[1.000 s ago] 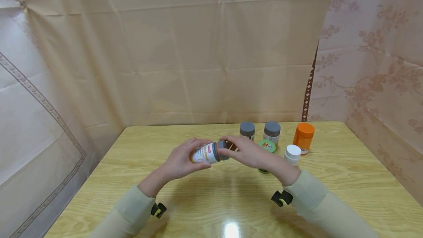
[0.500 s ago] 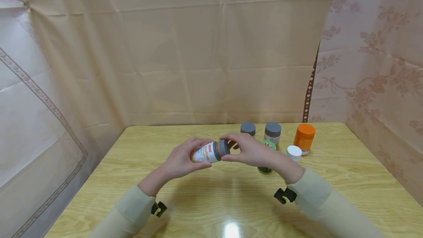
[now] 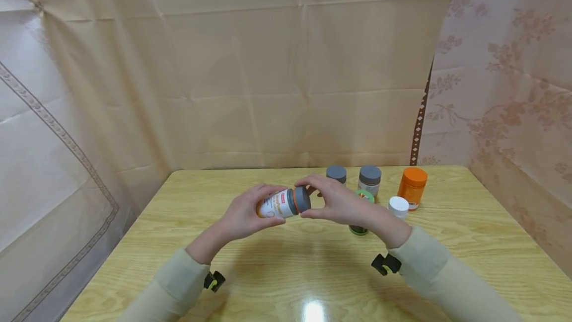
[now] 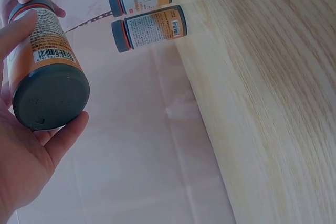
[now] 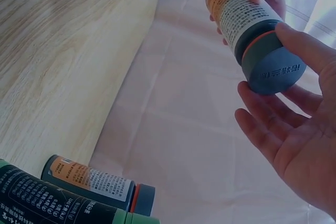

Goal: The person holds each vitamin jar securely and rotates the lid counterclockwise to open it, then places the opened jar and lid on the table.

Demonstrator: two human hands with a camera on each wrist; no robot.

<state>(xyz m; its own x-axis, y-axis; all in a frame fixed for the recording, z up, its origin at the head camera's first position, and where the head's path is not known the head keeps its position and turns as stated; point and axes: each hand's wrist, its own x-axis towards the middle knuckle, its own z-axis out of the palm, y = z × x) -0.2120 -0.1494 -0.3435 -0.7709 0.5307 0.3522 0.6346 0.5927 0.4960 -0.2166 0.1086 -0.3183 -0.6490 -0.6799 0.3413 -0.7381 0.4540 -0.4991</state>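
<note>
At the left, a pale sleeve reaches up from the bottom, and the left hand (image 3: 247, 212) is wrapped around a white and orange bottle (image 3: 278, 203), thumb on the near side and fingers on the far side. The bottle is up in the air over the tabletop (image 3: 268, 267), near the middle, lying tipped with its grey lid (image 3: 302, 199) pointing right. The lid is on the bottle. Next comes the right hand (image 3: 337, 202), pinching the lid between thumb and fingers. Past it stand two more grey-topped bottles (image 3: 370, 175) at the back, with a green can (image 3: 359, 230) in front. The right arm blocks part of the can and part of a white-topped bottle (image 3: 398, 205). Farthest right stands an orange jar (image 3: 413, 188).
</note>
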